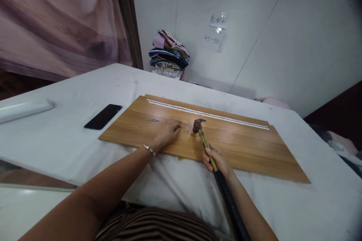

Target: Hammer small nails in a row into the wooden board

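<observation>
A wooden board [249, 147] lies flat on the white-covered table. My right hand [217, 160] is wrapped round the yellow part of a claw hammer [204, 140], whose rusty head is over the middle of the board. The long black grip reaches back along my right forearm. Resting on the board left of the hammer head, my left hand [169, 131] has its fingers curled together. Whatever they pinch, if anything, is hidden. A row of small dark nail heads or holes [210, 138] runs across the board beside it. Several loose nails [153, 120] lie to its left.
Two white strips with markings [209, 115] run along the board's far side. A black phone [103, 116] lies left of the board on the table [65, 139], with a white roll [25, 110] farther left. Folded cloths [169, 54] are stacked by the wall, under paper signs [213, 40].
</observation>
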The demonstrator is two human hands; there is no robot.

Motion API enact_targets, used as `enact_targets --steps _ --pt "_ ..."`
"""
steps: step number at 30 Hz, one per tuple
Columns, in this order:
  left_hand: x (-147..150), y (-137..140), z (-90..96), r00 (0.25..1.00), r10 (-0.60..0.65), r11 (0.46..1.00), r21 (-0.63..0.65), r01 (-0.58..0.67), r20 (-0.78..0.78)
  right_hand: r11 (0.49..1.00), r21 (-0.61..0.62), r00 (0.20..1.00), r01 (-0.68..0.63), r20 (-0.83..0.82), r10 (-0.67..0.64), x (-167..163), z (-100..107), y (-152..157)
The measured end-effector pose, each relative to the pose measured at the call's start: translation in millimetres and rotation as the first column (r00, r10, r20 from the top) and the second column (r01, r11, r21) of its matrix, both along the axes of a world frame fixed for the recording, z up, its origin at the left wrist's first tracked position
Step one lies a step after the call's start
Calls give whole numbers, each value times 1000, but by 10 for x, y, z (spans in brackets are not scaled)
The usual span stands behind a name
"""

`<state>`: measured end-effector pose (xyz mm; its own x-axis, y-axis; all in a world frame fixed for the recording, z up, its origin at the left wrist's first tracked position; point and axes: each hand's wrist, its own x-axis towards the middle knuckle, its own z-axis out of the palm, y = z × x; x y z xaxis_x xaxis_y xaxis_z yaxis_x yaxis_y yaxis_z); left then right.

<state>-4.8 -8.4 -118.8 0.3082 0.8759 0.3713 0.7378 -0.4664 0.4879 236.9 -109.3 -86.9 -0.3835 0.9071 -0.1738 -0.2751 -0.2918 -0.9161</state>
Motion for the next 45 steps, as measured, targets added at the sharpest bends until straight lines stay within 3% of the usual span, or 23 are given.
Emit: enact_targets --steps 19,29,45 --pt "3 -2 21 1000 -1 1000 3 1 -2 999 29 1000 -21 8 21 -11 -62 24" --pt "-2 5 -19 1000 2 1000 0 -2 15 1000 -6 1000 -15 2 15 -3 42 0" --pt "5 -6 1 1000 8 1000 0 -8 -5 999 27 999 -27 41 26 -17 -37 -4"
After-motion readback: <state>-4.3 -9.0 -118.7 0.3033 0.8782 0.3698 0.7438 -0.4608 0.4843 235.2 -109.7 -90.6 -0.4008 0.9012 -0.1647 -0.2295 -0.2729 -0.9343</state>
